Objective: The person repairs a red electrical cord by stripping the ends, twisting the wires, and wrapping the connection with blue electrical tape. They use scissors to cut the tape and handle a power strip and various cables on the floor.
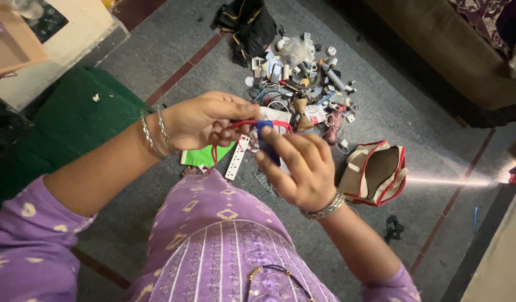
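Over grey floor, both hands pinch thin red wire (244, 123) w/ blue tape roll (267, 141).

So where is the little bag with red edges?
In the head view, the open bag lies on the grey floor, right of the right hand, below the parts pile.

Blue piece (267, 141) in the right hand (303, 170): mostly behind the fingers, kind not clear. Red wire (252, 123) ends lost inside the left hand (205, 120). White power strip (237, 157) and green sheet (205, 155) partly behind the wrists. Heap of small parts (305, 84) on the floor: too small and tangled to sort. Sofa (448, 50) cut off at the top right corner.
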